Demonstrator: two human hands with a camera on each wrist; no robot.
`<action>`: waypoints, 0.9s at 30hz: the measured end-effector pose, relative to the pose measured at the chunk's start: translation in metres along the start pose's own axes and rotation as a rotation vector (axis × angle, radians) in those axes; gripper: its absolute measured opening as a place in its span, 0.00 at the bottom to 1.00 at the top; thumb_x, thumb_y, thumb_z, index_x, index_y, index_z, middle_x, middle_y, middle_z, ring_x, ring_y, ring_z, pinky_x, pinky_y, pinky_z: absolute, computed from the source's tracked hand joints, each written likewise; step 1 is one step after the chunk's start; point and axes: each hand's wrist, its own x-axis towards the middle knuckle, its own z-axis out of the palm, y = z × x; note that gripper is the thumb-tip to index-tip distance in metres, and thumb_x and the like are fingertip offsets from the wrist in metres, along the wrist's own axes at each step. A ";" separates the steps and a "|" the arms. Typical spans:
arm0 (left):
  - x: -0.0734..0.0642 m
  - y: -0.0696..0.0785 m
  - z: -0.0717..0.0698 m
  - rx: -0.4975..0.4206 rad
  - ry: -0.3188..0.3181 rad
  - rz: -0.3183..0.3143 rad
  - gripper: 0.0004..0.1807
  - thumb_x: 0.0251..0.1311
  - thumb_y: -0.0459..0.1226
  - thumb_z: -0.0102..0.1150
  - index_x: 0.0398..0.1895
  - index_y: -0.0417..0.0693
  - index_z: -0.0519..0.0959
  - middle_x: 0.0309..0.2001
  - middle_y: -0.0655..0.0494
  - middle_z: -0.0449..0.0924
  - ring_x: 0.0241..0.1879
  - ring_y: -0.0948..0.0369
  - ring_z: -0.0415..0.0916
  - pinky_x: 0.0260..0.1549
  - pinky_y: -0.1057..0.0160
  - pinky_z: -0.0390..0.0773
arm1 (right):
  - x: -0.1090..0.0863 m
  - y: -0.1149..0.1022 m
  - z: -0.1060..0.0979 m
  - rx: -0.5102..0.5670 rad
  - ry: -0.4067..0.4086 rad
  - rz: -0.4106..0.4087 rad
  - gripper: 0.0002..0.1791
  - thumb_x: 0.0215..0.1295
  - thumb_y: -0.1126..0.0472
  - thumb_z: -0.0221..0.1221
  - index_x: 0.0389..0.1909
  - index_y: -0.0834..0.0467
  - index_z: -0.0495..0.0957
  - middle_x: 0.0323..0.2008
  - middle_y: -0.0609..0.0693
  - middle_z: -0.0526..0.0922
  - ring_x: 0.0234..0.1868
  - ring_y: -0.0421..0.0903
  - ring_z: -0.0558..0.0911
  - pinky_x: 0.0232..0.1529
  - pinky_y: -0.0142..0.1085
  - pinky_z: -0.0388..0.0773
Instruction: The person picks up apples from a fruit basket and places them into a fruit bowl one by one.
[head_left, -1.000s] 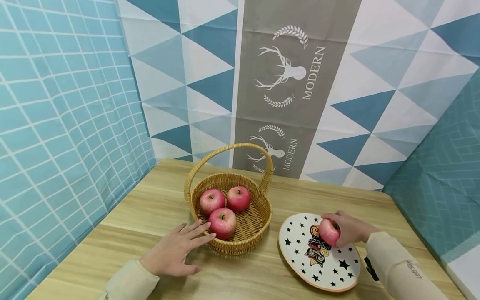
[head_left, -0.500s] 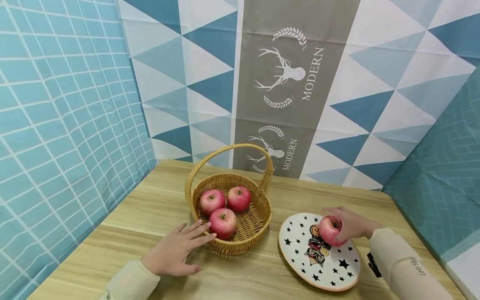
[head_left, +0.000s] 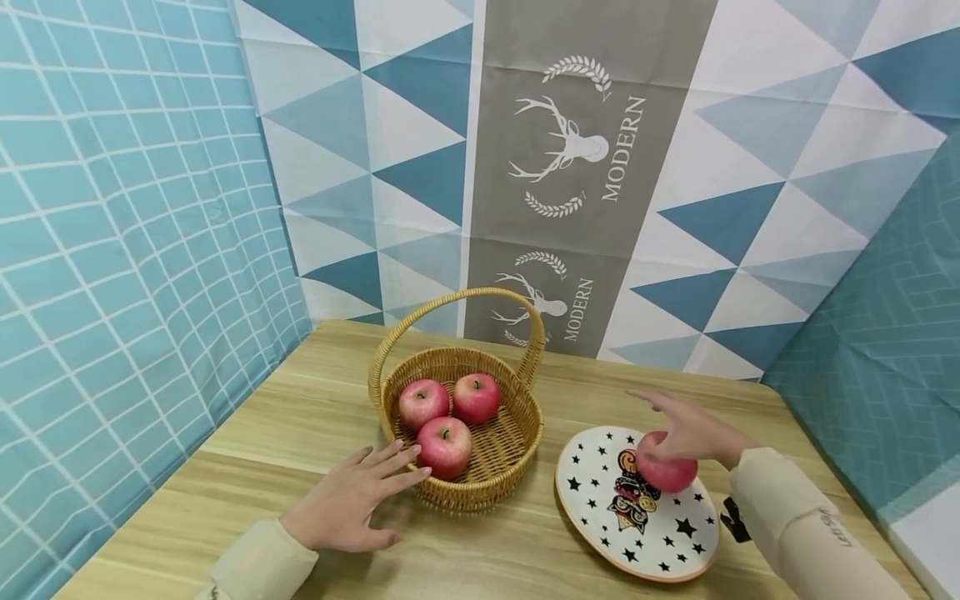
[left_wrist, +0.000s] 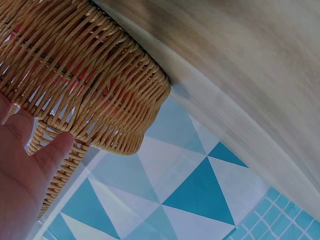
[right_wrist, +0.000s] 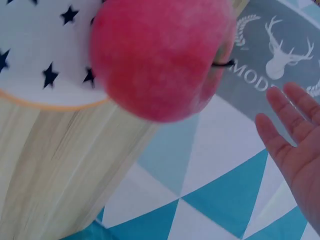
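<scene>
On a round white plate point(head_left: 600, 517) with black stars sits a red apple point(head_left: 671, 473). My right hand point(head_left: 693, 429) is over the apple with fingers extended; in the right wrist view, a gap shows between those fingers point(right_wrist: 285, 112) and the apple point(right_wrist: 160, 55). A wicker basket point(head_left: 517, 475) with a tall arched handle holds three apples point(head_left: 445, 447). My left hand point(head_left: 352, 500) is at the basket's near left rim with its fingers spread, fingertips overlapping the rim. The left wrist view has the left hand point(left_wrist: 25, 165) against the basket's woven side point(left_wrist: 100, 85).
Everything stands on a light wooden table point(head_left: 480, 554). A patterned cloth backdrop point(head_left: 420, 167) rises behind it, with a blue tiled-print sheet point(head_left: 150, 208) on the left and a teal sheet point(head_left: 885, 333) on the right. A dark strap point(head_left: 735, 521) hangs near the right sleeve.
My right hand has let go of the apple, opened its fingers and risen slightly. The apple stays on the plate. My left hand and the basket have hardly moved.
</scene>
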 end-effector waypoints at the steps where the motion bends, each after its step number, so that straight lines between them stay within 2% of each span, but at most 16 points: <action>1: 0.000 0.000 0.000 -0.003 -0.003 -0.001 0.42 0.37 0.52 0.70 0.63 0.54 0.74 0.65 0.47 0.72 0.60 0.44 0.72 0.44 0.38 0.76 | 0.002 -0.002 0.001 -0.002 0.011 -0.007 0.45 0.45 0.62 0.67 0.68 0.65 0.64 0.64 0.71 0.66 0.56 0.71 0.72 0.45 0.61 0.75; 8: 0.000 0.001 -0.003 -0.019 -0.031 -0.012 0.46 0.33 0.50 0.73 0.65 0.53 0.73 0.66 0.47 0.70 0.61 0.44 0.71 0.45 0.37 0.75 | 0.021 -0.013 0.014 -0.013 0.085 -0.038 0.50 0.44 0.52 0.71 0.69 0.63 0.63 0.65 0.66 0.67 0.57 0.65 0.73 0.49 0.63 0.72; 12: 0.001 0.002 -0.005 -0.011 -0.038 -0.001 0.47 0.31 0.50 0.74 0.65 0.53 0.73 0.66 0.47 0.70 0.61 0.44 0.71 0.45 0.37 0.75 | 0.033 -0.019 0.025 0.020 0.105 -0.057 0.50 0.44 0.49 0.72 0.69 0.61 0.63 0.67 0.66 0.66 0.64 0.68 0.67 0.57 0.67 0.64; 15: 0.000 0.001 -0.005 0.000 -0.040 0.004 0.48 0.29 0.50 0.75 0.64 0.53 0.73 0.66 0.47 0.70 0.61 0.43 0.71 0.45 0.37 0.75 | 0.043 -0.024 0.031 0.042 0.123 -0.085 0.50 0.43 0.49 0.72 0.69 0.61 0.64 0.67 0.67 0.66 0.66 0.69 0.64 0.59 0.69 0.59; 22: -0.002 0.000 -0.006 -0.001 -0.055 -0.001 0.51 0.27 0.51 0.77 0.65 0.53 0.72 0.67 0.47 0.69 0.62 0.44 0.70 0.46 0.37 0.75 | 0.061 -0.038 0.044 0.075 0.146 -0.191 0.49 0.41 0.53 0.71 0.68 0.64 0.65 0.65 0.68 0.68 0.64 0.69 0.67 0.59 0.68 0.60; 27: 0.000 0.001 -0.005 -0.008 -0.061 0.011 0.52 0.26 0.53 0.77 0.65 0.52 0.72 0.67 0.47 0.69 0.62 0.43 0.70 0.47 0.37 0.75 | 0.067 -0.046 0.054 0.090 0.107 -0.198 0.50 0.40 0.52 0.71 0.68 0.63 0.65 0.65 0.67 0.68 0.63 0.68 0.68 0.58 0.67 0.62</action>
